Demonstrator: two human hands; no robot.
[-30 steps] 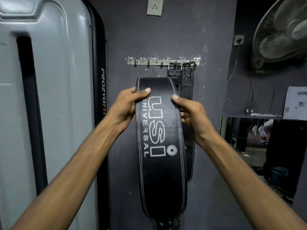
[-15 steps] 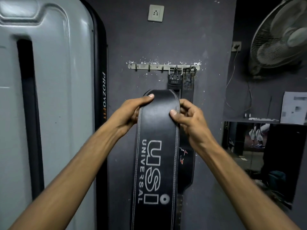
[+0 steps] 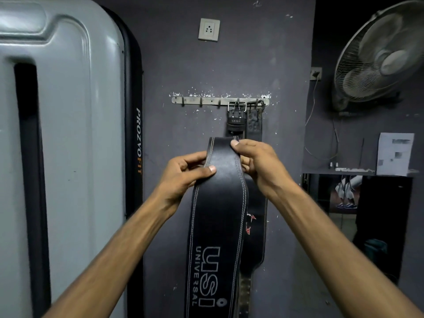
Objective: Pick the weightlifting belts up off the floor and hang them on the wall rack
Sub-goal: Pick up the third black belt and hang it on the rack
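A black leather belt (image 3: 218,226) with white stitching and "USI UNIVERSAL" lettering hangs down in front of me. My left hand (image 3: 183,177) pinches its left edge near the top. My right hand (image 3: 257,161) grips the right edge slightly higher. The belt's upper end folds over just above my fingers, below the metal wall rack (image 3: 199,101). Two other dark belts hang from hooks at the rack's right end: one by a chrome buckle (image 3: 236,115), the other (image 3: 254,125) beside it, its lower part showing behind the belt that I hold.
The rack's left hooks (image 3: 183,102) are bare. A grey machine shroud (image 3: 64,145) marked "PROZVOFIT" fills the left. A wall socket (image 3: 208,29) sits above the rack. A fan (image 3: 380,58) and a shelf (image 3: 358,171) with paper are on the right.
Both hands have worked along the belt toward its narrower end, so the wide lettered part has slid lower. My right hand now sits higher than my left.
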